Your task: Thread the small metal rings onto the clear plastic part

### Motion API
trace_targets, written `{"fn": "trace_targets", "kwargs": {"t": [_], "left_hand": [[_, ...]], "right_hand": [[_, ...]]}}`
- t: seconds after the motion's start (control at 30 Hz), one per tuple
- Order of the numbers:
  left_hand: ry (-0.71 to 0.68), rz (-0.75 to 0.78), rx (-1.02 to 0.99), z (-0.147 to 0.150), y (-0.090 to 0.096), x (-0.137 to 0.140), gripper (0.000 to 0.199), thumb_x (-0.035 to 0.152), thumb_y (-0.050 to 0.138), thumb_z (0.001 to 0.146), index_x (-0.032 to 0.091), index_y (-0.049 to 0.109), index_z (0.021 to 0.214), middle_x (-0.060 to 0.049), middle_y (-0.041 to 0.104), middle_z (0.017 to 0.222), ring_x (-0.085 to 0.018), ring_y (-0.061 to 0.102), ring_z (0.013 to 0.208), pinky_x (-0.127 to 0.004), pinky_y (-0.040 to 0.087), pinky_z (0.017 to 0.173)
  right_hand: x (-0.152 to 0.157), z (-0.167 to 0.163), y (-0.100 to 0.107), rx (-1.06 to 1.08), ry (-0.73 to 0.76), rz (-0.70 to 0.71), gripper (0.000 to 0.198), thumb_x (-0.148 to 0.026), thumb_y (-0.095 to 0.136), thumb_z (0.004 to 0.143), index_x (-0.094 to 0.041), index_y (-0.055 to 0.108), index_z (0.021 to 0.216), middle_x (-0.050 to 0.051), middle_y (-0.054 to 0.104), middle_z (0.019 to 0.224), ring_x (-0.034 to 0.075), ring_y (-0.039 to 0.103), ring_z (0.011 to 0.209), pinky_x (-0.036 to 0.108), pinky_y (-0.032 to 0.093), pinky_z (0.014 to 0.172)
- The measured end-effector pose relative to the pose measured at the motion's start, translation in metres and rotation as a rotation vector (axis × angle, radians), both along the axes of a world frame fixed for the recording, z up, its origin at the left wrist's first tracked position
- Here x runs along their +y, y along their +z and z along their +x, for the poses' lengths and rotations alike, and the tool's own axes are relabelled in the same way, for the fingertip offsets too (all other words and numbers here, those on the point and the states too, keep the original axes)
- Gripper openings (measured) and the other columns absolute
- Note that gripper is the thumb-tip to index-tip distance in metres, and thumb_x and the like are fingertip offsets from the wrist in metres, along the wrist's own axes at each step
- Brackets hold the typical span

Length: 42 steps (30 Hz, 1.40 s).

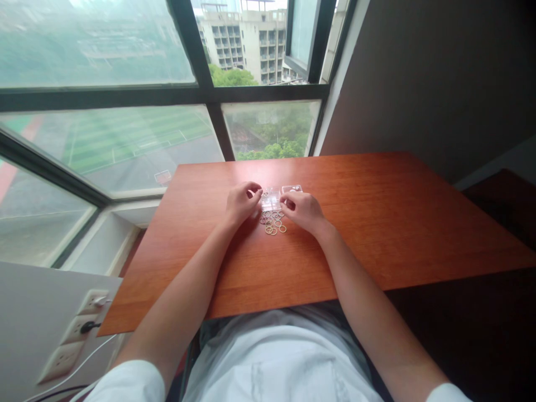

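Observation:
A small clear plastic box (271, 200) with compartments lies on the table between my hands. Its clear lid (292, 188) extends to the back right, partly behind my right hand. My left hand (243, 202) is at the box's left edge, thumb and fingertips pinched together. My right hand (305, 210) is curled at the right edge, thumb and index finger closed. What either pinch holds is too small to make out. Several thin rings (273, 230), yellowish, pinkish and pale, lie loosely in front of the box, some overlapping.
The reddish-brown wooden table (368, 223) stretches far to the right. Its back edge is near large windows (146, 134) with dark frames. A grey wall (410, 84) rises at the back right. Sockets (75, 329) with plugs and cables are below the table's left edge.

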<state>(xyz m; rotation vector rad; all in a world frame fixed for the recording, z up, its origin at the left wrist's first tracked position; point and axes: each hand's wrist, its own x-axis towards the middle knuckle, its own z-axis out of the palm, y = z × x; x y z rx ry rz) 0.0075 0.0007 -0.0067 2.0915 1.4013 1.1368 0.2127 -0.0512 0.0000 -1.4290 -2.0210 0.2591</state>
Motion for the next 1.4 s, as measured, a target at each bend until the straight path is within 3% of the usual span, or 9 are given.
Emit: {"fn": "trace_targets", "kwargs": {"t": [0.4, 0.67, 1.03, 1.23, 1.4], "left_hand": [[-0.017, -0.003, -0.009, -0.0055, -0.0033, -0.0017, 0.016, 0.031, 0.062, 0.083, 0.019, 0.071, 0.089, -0.004, 0.073, 0.087, -0.014, 0.063, 0.066, -0.026, 0.05, 0.062], [-0.03, -0.017, 0.006, -0.0054, -0.0056, -0.0019, 0.017, 0.031, 0.06, 0.084, 0.019, 0.071, 0.089, -0.004, 0.073, 0.086, -0.014, 0.063, 0.066, -0.026, 0.049, 0.062], [-0.054, -0.014, 0.006, -0.0038, -0.0037, -0.0045, 0.016, 0.029, 0.059, 0.083, 0.019, 0.071, 0.088, -0.004, 0.073, 0.085, -0.014, 0.062, 0.065, -0.025, 0.05, 0.062], [-0.092, -0.027, -0.004, -0.0021, -0.0029, -0.0063, 0.016, 0.029, 0.059, 0.083, 0.018, 0.071, 0.087, -0.004, 0.072, 0.083, -0.013, 0.061, 0.064, -0.024, 0.049, 0.061], [-0.162, -0.029, -0.009, 0.0008, -0.0052, -0.0081, 0.015, 0.028, 0.06, 0.083, 0.018, 0.07, 0.086, -0.004, 0.071, 0.081, -0.012, 0.06, 0.063, -0.023, 0.048, 0.059]], "right_hand": [[-0.0008, 0.0024, -0.0006, -0.051, 0.076, -0.087, 0.012, -0.024, 0.062, 0.081, -0.023, 0.073, 0.085, 0.0, 0.068, 0.072, 0.013, 0.058, 0.066, 0.025, 0.039, 0.064], [-0.0021, 0.0022, -0.0029, -0.166, 0.077, -0.239, 0.009, -0.026, 0.065, 0.081, -0.026, 0.074, 0.084, 0.001, 0.073, 0.079, 0.015, 0.062, 0.068, 0.025, 0.038, 0.059], [-0.0011, 0.0005, -0.0021, -0.154, 0.067, -0.191, 0.01, -0.025, 0.064, 0.081, -0.024, 0.073, 0.083, 0.001, 0.072, 0.077, 0.015, 0.061, 0.068, 0.025, 0.037, 0.059], [0.0005, 0.0004, 0.0014, 0.023, 0.014, -0.055, 0.013, -0.026, 0.061, 0.082, -0.023, 0.072, 0.086, -0.001, 0.068, 0.071, 0.014, 0.059, 0.065, 0.025, 0.039, 0.063], [-0.0001, 0.0004, 0.0021, 0.074, 0.002, -0.027, 0.012, -0.026, 0.061, 0.082, -0.022, 0.072, 0.086, -0.001, 0.067, 0.069, 0.013, 0.058, 0.064, 0.025, 0.04, 0.064]]}}
